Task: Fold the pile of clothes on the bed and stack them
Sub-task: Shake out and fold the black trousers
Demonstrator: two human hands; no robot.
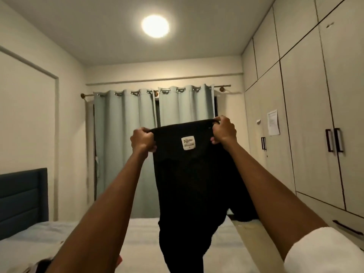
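**Black garment held up over the bed**

A black garment [197, 174] with a white label [188, 143] is held aloft above the bed [141, 229]. Its top edge is gripped at the left corner by the left hand [142, 140] and at the right corner by the right hand [224, 131], fingers curled round the fabric. Pale curtains [153, 119] are seen beyond.

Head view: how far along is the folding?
Done: no folded stack shows. In hand: the left hand and right hand each grip a top corner of a black garment, held up unfolded above the bed. Left: fold it, stack it; more cloth lies at the frame's lower left edge.
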